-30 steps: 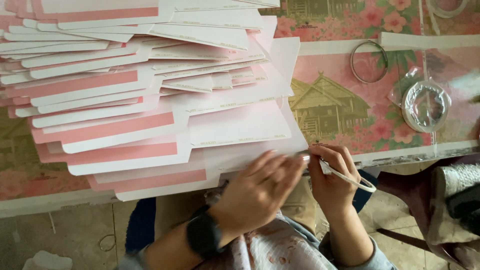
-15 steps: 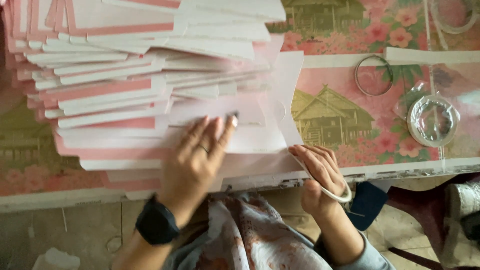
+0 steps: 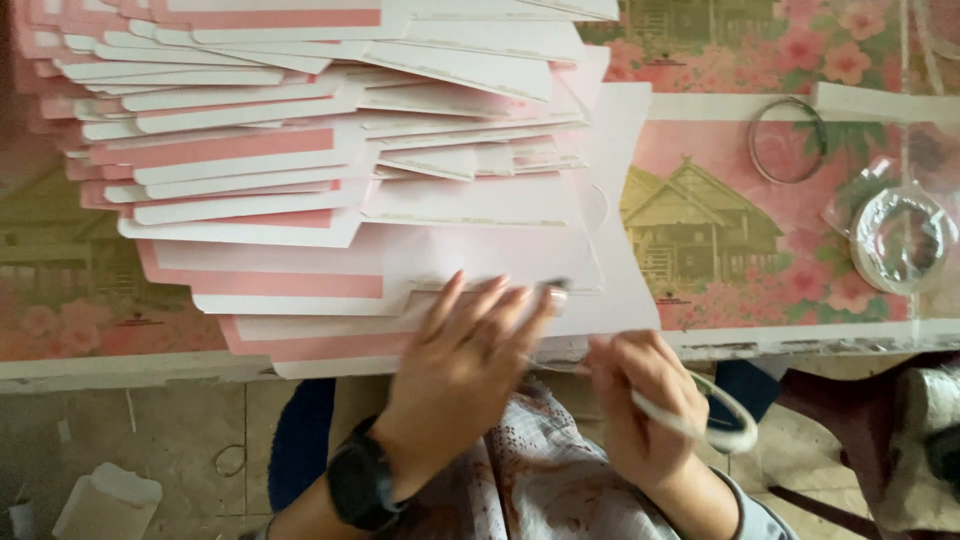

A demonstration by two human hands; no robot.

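A big fanned stack of flat pink-and-white cardboard blanks (image 3: 300, 150) covers the left and middle of the table. My left hand (image 3: 465, 365), with a black watch on its wrist, lies flat with spread fingers on the nearest blank (image 3: 480, 270) at the table's front edge. Just below that edge, my right hand (image 3: 640, 410) is closed around a thin white ring of tape (image 3: 710, 425).
The table has a flowered cloth with house pictures (image 3: 700, 230). A thin ring (image 3: 788, 140) and a clear tape roll in plastic wrap (image 3: 900, 238) lie at the right. A white container (image 3: 105, 500) stands on the floor at lower left.
My left hand has slid down and right along the near blanks, toward the table's front edge. My right hand keeps its hold on the white ring, and the view has shifted a little.
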